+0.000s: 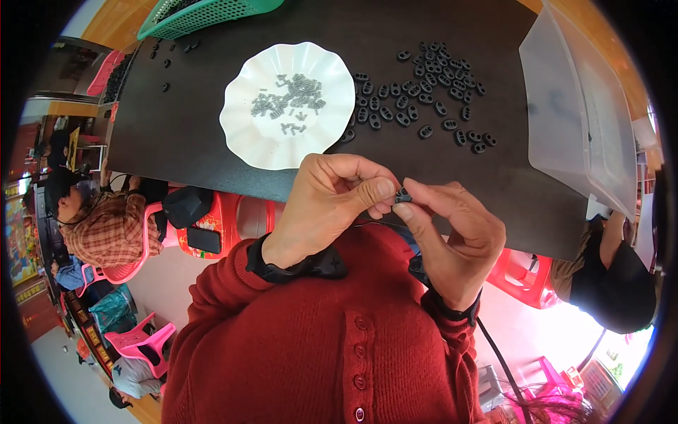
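Note:
In front of my red sweater, both hands meet over one small black two-hole plastic piece (402, 196). My right hand (462, 230) pinches it between thumb and index finger. My left hand (335, 198) is closed too, its thumb and index fingertip pressed together right beside the piece; whatever sits between them is too small to make out. Just beyond the left hand, a white wavy-rimmed plate (244, 138) bears a heap of tiny grey, spring-like pieces (296, 95). Many loose black oval two-hole pieces (424, 88) lie on the dark table right of the plate.
A translucent plastic bin (558, 106) stands at the table's right end. At the far left is a green basket (205, 18) with dark contents. A red stool (212, 226) bears a phone (204, 240). People sit nearby on the left and right.

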`<state>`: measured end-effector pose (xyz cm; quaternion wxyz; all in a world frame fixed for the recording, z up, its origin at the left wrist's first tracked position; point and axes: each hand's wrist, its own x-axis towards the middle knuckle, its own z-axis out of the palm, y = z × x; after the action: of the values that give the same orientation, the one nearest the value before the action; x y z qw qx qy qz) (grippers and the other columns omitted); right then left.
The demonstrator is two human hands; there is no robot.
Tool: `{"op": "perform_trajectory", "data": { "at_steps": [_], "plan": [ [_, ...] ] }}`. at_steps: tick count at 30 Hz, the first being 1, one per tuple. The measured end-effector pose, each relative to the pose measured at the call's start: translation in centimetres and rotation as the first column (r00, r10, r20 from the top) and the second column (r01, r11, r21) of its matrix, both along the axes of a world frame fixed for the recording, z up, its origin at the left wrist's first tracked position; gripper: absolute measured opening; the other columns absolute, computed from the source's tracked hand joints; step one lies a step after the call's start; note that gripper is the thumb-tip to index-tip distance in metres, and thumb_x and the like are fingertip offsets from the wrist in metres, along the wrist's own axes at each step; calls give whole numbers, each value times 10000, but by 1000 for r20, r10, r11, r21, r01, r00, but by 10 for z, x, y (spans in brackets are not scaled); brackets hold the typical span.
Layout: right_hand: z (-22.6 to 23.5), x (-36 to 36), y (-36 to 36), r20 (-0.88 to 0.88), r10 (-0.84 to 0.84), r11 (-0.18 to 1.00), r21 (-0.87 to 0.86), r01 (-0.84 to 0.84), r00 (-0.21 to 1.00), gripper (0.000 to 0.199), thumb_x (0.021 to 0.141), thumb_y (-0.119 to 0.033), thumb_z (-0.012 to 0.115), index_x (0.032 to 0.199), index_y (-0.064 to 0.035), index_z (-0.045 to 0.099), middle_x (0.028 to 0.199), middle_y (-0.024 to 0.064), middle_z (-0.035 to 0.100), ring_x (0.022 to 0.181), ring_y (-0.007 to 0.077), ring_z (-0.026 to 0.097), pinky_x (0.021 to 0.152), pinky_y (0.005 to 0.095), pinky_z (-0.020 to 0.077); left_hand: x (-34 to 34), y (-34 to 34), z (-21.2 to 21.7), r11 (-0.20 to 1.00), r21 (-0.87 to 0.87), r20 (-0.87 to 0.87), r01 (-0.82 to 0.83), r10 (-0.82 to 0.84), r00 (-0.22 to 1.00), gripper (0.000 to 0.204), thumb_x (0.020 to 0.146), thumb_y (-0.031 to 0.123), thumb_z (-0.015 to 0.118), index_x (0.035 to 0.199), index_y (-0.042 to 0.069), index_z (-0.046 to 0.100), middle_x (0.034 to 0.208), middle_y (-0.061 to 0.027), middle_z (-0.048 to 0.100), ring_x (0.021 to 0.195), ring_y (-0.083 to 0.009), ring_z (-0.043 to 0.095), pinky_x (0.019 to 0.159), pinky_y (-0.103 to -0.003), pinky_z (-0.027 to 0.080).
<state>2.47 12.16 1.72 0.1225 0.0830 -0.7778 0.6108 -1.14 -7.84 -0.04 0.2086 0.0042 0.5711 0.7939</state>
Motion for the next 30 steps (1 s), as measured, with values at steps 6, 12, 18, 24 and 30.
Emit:
{"op": "perform_trajectory", "data": {
  "at_steps": [6,12,18,24,30],
  "plan": [
    [7,0,-3,-13,-3,1000,4,3,1000,330,830,131,847,1140,19,832,996,134,821,841,196,724,754,300,561,-2,0,8,997,-76,-123,7,-16,992,118,1034,63,779,1047,-51,805,909,-83,762,764,-112,670,722,-262,571],
    [7,-4,-5,-73,-68,998,4,68,995,320,828,163,827,1126,47,830,1001,145,816,864,178,713,779,282,543,-7,7,28,975,-219,-240,-34,-20,971,116,1039,50,771,1073,-55,808,920,-81,767,768,-104,672,722,-252,574],
    [9,-10,-11,-133,-126,990,-87,115,983,325,882,160,805,1176,24,832,1014,148,791,894,156,734,784,252,568,-20,13,35,1000,-5,-130,10,-11,991,204,1048,120,777,1148,-52,824,860,-56,785,770,-67,704,714,-224,587],
    [9,-22,-17,-188,-137,990,-38,133,972,351,874,161,814,1197,25,828,1009,138,791,881,143,730,778,242,560,-30,-3,41,995,-93,-70,23,-30,997,173,1049,69,753,1171,-27,829,937,-89,809,804,-105,718,775,-257,605],
    [19,-25,-14,16,-66,979,-190,67,998,319,883,134,822,1183,27,833,987,130,805,880,142,731,795,251,553,-39,-12,42,996,-28,-41,88,-89,995,187,1021,92,800,1160,-31,829,933,-108,808,808,-121,724,774,-275,609]
  ]
}}
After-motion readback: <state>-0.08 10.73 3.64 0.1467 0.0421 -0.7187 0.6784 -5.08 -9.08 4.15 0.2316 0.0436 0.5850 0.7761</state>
